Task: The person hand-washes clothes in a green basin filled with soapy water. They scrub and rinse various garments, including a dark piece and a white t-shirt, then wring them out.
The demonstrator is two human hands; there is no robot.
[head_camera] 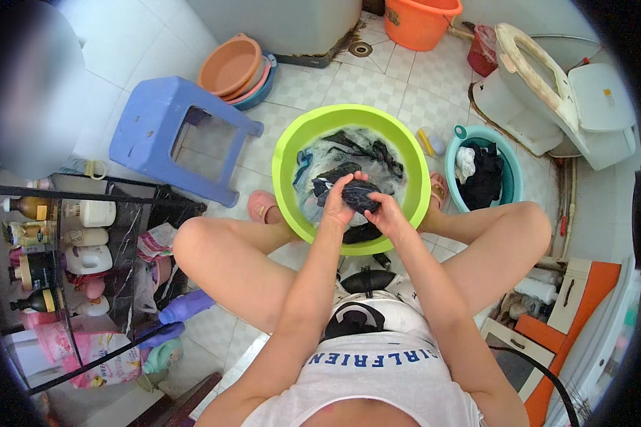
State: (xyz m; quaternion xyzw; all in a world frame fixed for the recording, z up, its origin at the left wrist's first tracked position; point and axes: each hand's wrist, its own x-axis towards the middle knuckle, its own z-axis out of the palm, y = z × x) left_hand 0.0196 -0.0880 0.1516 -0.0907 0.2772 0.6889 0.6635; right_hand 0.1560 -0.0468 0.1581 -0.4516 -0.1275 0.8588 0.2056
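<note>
A lime-green plastic basin (282,155) stands on the floor between my feet, holding sudsy water and dark wet clothes (387,157). Over its near half, both hands grip one bunched black cloth (360,195). My left hand (340,202) has it from the left with the fingers pointing away from me. At the cloth's right end, my right hand (383,209) pinches it between thumb and fingers. A bluish piece of fabric (302,163) lies at the basin's left inner wall. The lower parts of the clothes are hidden by foam and water.
Right of the basin are a teal tub (517,184) with black and white clothes and a yellow-handled brush (424,142). A blue plastic stool (149,125) lies on its side at left, near stacked basins (229,66). A toilet (518,112) and an orange bucket (422,24) stand farther back.
</note>
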